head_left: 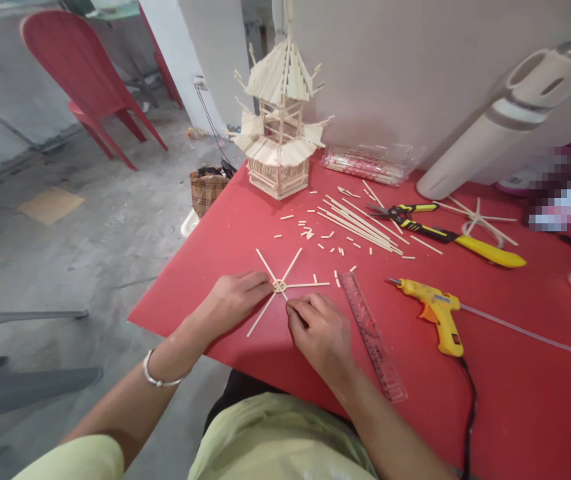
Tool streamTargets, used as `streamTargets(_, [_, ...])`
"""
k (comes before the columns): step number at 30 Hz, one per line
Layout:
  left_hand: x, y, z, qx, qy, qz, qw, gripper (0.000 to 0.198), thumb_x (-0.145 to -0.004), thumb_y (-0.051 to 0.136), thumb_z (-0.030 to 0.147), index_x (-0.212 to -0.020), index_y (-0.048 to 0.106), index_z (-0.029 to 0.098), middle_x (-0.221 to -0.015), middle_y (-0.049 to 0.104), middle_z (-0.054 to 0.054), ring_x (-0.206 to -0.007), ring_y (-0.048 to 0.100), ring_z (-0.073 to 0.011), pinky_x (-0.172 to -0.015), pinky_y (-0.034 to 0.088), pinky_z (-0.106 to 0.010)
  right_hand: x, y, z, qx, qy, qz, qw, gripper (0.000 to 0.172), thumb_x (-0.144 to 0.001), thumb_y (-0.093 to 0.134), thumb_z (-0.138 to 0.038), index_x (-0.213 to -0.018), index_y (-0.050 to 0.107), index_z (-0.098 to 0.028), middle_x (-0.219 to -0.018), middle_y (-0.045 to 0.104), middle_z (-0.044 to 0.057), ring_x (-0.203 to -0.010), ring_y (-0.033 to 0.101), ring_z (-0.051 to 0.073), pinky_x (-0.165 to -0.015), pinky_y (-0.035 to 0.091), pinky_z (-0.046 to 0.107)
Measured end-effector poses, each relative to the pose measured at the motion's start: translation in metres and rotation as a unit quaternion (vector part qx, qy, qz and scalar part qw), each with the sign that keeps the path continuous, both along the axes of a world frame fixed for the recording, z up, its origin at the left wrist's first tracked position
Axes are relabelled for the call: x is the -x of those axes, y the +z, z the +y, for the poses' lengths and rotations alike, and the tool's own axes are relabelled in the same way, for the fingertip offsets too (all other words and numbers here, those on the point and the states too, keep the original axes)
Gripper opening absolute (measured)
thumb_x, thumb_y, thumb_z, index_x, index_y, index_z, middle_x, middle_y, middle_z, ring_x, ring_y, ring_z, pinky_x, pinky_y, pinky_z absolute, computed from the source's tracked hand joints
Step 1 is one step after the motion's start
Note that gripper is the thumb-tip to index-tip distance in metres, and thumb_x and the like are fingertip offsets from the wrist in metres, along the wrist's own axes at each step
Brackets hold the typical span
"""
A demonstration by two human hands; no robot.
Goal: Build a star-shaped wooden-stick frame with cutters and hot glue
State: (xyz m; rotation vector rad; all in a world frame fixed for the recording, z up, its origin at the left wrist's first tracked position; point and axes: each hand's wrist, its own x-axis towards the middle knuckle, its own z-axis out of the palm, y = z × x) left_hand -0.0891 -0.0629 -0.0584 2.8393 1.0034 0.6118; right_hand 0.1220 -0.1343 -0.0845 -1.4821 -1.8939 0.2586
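A star-shaped frame of thin wooden sticks (279,287) lies flat on the red table (185,280), its arms spreading from a small ring at the centre. My left hand (238,298) is closed at its left side, fingertips at the centre and covering the arm there. The fingers of my right hand (321,327) pinch the lower-right stick, hiding its outer end. Right of that hand lies a clear ruler (372,337). Farther right rests a yellow glue gun (435,312) with a glue stick in its back.
A stick pagoda model (279,133) stands at the back corner. Loose sticks (360,227), short cut pieces, black-and-yellow cutters (400,213) and a yellow utility knife (485,249) lie behind my hands. A second stick star (478,217) and a tall white bottle (495,127) are at the back right.
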Motion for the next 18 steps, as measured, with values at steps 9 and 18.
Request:
streamTargets(9, [0.002,-0.008,-0.001,-0.041,-0.015,-0.025,0.999,0.028,-0.105,0.043,0.013,-0.11,0.07,0.018,-0.1,0.073,-0.007,-0.083,0.069,-0.0135,-0.07,0.05,-0.022,0.0,-0.005,0.0,-0.003,-0.003,-0.008,1.0,0.017,-0.094,0.062,-0.016,-0.093,0.077,-0.024,-0.082,0.07,0.002,-0.079,0.065,0.016,-0.072,0.044,0.028])
streamTargets(18, [0.004,-0.014,-0.001,-0.032,-0.005,-0.038,0.999,0.026,-0.104,0.046,0.014,-0.111,0.07,0.02,-0.101,0.073,-0.006,-0.087,0.07,-0.0134,-0.077,0.053,-0.022,0.0,-0.003,0.001,-0.01,-0.002,-0.01,1.0,0.017,-0.093,0.062,-0.015,-0.093,0.077,-0.024,-0.081,0.07,0.002,-0.078,0.063,0.016,-0.072,0.044,0.028])
